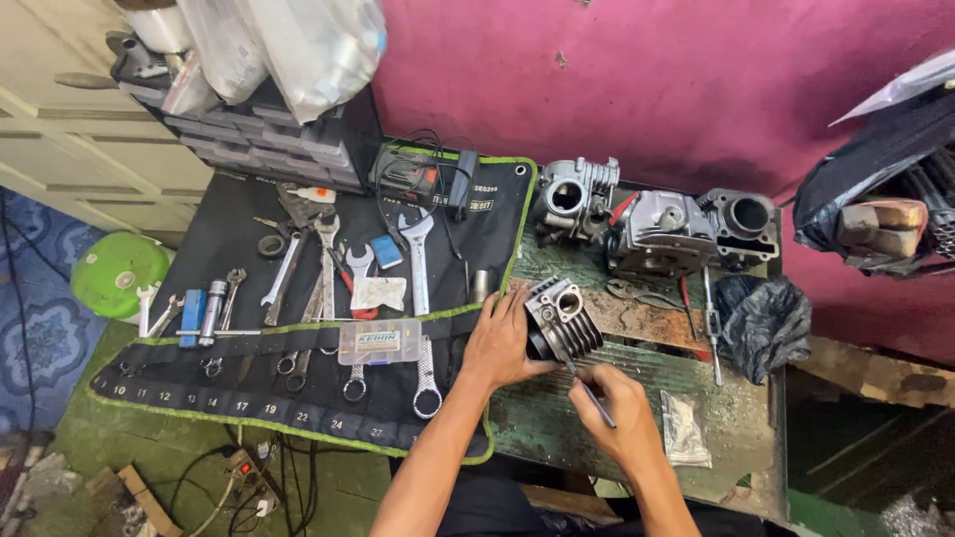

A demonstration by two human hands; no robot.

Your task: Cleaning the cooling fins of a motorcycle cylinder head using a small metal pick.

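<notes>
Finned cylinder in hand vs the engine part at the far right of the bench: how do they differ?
The finned cylinder is gripped by the left hand and tipped on its side; the right-hand engine part stands untouched at the bench's back edge. The right hand works a thin tool at the cylinder; nothing touches the other. Both are grey cast metal with a round bore.

Thin tool's (595, 396) tip — hidden behind finned cylinder (563, 318).

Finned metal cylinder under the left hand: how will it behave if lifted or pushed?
The finned cylinder looks like solid cast metal, so probably rigid and heavy for its size. Its rounded body may roll on the worn bench; the left hand steadies it. The thin fins could give grip, though they may be sharp or oily.
</notes>
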